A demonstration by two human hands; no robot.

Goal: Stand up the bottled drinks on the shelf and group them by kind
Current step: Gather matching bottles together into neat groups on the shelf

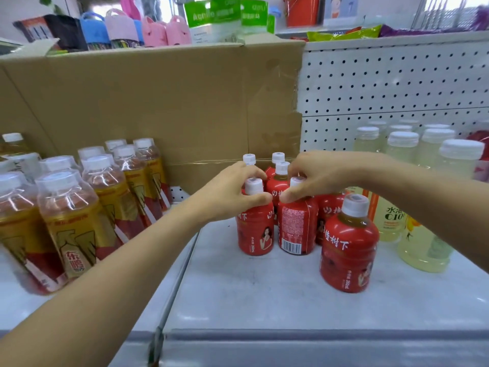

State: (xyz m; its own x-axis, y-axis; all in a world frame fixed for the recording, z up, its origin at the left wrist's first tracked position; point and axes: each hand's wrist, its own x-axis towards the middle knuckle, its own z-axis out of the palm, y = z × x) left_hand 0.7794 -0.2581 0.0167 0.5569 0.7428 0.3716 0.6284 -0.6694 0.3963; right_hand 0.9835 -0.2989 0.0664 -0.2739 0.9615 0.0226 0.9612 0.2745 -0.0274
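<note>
Many bottles (349, 245) on white shelf (264, 300) (cardboard box (158, 102) behind).

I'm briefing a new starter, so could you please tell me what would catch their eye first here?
The red bottles standing clustered mid-shelf, where the left hand and right hand each grip one by its neck. Gold-labelled bottles crowd the left side, and pale yellow drinks stand on the right.

Red-label bottles (296, 223) upright, clustered mid-shelf — white caps.
</note>
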